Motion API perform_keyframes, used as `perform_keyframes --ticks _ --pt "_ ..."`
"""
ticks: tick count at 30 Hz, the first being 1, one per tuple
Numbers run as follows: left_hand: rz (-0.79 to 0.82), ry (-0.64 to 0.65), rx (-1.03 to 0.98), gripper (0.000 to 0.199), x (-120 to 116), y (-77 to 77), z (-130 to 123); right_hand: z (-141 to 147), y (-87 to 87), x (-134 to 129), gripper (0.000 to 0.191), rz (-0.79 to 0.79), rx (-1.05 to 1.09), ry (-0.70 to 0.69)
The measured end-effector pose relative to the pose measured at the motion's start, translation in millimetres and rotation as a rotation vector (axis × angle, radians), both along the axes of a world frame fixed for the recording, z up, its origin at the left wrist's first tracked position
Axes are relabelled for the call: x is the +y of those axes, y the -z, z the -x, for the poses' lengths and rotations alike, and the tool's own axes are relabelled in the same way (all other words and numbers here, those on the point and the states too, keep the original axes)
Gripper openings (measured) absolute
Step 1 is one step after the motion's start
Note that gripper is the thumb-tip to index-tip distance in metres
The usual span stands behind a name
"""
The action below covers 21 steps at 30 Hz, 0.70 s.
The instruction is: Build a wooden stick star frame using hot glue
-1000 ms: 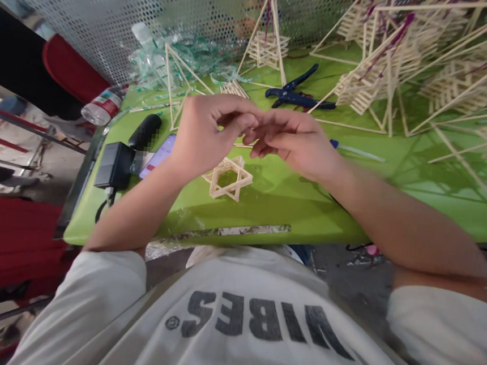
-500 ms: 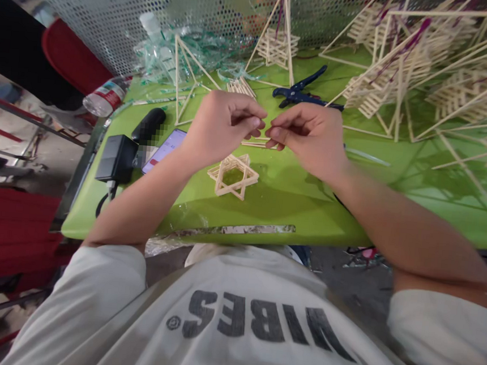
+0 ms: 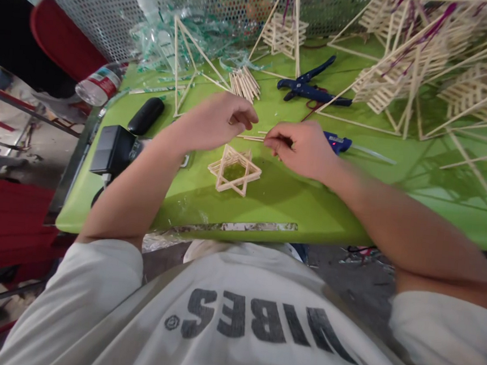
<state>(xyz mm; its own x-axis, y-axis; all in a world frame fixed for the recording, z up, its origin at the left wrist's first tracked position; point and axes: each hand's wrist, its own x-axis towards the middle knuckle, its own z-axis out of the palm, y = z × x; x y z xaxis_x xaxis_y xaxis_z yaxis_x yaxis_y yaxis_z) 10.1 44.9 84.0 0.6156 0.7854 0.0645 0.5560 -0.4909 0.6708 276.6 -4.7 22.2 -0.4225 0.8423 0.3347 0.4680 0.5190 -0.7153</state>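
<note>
A star-shaped frame of stacked thin wooden sticks [image 3: 247, 178] lies on the green table in front of me. Above it hovers my left hand [image 3: 221, 121], its fingers loosely bent, thumb and forefinger apart, holding nothing visible. My right hand [image 3: 300, 147] has its thumb and forefinger pinched at the right end of some loose wooden sticks [image 3: 249, 138]; how many it grips is hidden. Partly behind that hand lies a blue glue gun [image 3: 336, 143] with a clear glue stick [image 3: 374, 154] at its rear.
A bundle of short sticks [image 3: 244, 84] and dark blue cutters [image 3: 314, 86] lie farther back. Finished-looking stick structures [image 3: 380, 86] crowd the right side. At left are a black charger [image 3: 110, 149], a black case [image 3: 146, 115] and a plastic bottle [image 3: 101, 83]. Perforated metal stands behind the green table [image 3: 267, 207].
My hands were nearly fingertip to fingertip; they have moved apart. My right hand has come lower to the loose sticks, and the left has drawn leftward. The view has shifted slightly.
</note>
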Motion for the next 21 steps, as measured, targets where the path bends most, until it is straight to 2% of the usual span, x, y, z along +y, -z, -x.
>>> perform_keyframes --ticks 6,9,13,16,19,21 --pt "0.032 0.031 0.162 0.032 24 16.8 26 5 20.5 12 0.028 -0.097 -0.13 -0.12" --pt "0.071 0.056 0.209 0.032 31 23.6 33 6 24.9 13 0.025 -0.11 -0.167 -0.123" --pt "0.12 0.029 0.216 0.027 34 27.5 39 11 24.1 9 0.021 0.03 -0.132 -0.071" --pt "0.156 0.091 0.22 0.024 37 27.1 43 17 23.2 6 0.033 0.161 -0.112 -0.066" --pt "0.211 0.169 0.259 0.03 40 23.7 48 23 23.6 8 0.046 0.198 -0.123 -0.103" --pt "0.221 0.162 0.274 0.032 37 17.7 50 25 24.3 11 0.043 0.183 -0.149 -0.138"
